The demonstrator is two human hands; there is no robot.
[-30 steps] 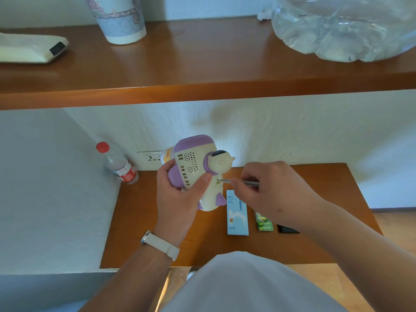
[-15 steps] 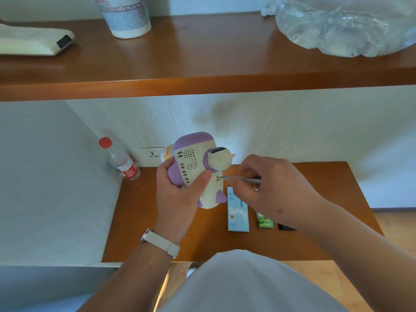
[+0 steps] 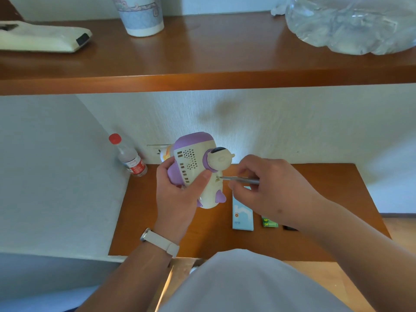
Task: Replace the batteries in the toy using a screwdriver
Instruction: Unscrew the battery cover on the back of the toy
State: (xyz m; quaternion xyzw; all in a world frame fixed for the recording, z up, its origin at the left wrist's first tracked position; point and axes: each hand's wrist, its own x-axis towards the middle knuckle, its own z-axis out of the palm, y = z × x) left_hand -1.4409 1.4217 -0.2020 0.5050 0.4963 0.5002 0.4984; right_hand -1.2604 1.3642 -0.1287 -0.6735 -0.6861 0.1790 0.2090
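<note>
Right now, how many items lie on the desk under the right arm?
3, in a row: blue box, green battery pack right of it, black item rightmost, mostly hidden. The right arm may cover more.

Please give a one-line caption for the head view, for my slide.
The left hand holds the purple-and-cream toy while the right hand pinches a slim screwdriver, its tip against the toy.

Wooden table (image 3: 139, 217) with bottle (image 3: 130, 157), blue box (image 3: 242, 218), green battery pack (image 3: 269, 222); shelf (image 3: 225, 48) above with cup (image 3: 140, 16), clear bag (image 3: 351, 21)
</note>
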